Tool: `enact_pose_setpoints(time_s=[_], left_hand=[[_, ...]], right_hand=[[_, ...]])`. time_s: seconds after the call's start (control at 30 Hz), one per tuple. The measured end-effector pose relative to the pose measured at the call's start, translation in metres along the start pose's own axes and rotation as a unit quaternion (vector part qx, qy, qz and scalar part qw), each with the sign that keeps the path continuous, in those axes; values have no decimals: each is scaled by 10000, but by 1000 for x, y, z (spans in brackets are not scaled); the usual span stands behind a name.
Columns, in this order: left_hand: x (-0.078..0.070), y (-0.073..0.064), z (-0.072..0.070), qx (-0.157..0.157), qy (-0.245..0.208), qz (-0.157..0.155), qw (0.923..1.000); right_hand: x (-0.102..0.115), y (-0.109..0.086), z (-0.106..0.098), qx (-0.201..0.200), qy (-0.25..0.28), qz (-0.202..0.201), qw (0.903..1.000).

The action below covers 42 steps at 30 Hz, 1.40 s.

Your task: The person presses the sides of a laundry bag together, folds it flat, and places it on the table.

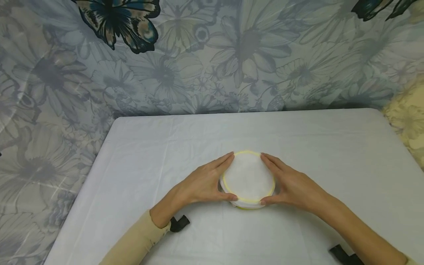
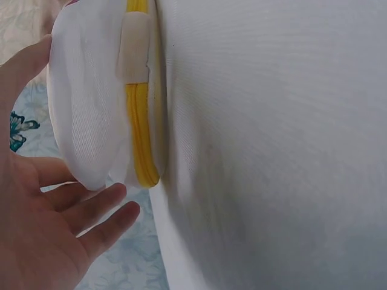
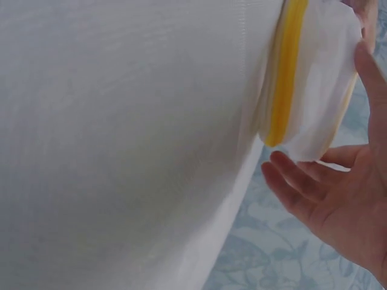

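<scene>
A round white zippered pouch (image 1: 249, 176) with yellow piping round its top lies on the white table. My left hand (image 1: 210, 180) holds its left side, thumb at the near edge and fingertips at the far edge. On the opposite side my right hand (image 1: 291, 184) grips it the same way. In the left wrist view a yellow zipper (image 2: 140, 133) runs round the pouch's base, with a beige fabric tab (image 2: 134, 48) across it. From the right wrist, a yellow band (image 3: 286, 72) shows along the base, and the lower fingers stand slightly off the side.
The table (image 1: 159, 147) is covered with a white cloth. Behind it hangs a grey floral curtain (image 1: 198, 73) with butterfly prints. A black strap piece (image 1: 180, 223) sits at the left wrist, another black piece (image 1: 346, 254) by the right forearm.
</scene>
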<state>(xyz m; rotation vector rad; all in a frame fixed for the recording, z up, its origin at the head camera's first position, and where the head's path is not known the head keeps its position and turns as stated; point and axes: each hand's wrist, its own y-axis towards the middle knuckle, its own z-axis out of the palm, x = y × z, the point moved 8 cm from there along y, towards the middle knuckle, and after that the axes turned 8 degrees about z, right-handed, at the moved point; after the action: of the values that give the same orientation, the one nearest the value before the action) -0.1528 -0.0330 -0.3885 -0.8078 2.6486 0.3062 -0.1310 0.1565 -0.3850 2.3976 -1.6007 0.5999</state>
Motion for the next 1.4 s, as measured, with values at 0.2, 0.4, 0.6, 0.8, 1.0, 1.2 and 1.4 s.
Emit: enact_pose_setpoints(time_s=[0.2,0.4,0.6,0.8,1.0,1.2,1.4], left_hand=[[2,-1,2,40,37,-59,10000],[2,-2,6,169,72,-68,9998],[4,-3,11,325,-4,-155,9994],[4,-3,15,387,-9,-102,9992],[2,-3,17,361,1,11,9993],[0,-2,17,443,160,49,9989],[-5,1,19,591,326,149,9976]], right_hand=[[1,0,2,55,-55,36,10000],[1,0,5,61,-82,-5,9999],[2,1,9,87,-132,-34,9999],[2,1,12,180,-181,37,9997],[3,0,13,95,-258,-17,9996],[5,0,15,165,-297,-100,9994],[7,0,16,194,-412,-177,9988]])
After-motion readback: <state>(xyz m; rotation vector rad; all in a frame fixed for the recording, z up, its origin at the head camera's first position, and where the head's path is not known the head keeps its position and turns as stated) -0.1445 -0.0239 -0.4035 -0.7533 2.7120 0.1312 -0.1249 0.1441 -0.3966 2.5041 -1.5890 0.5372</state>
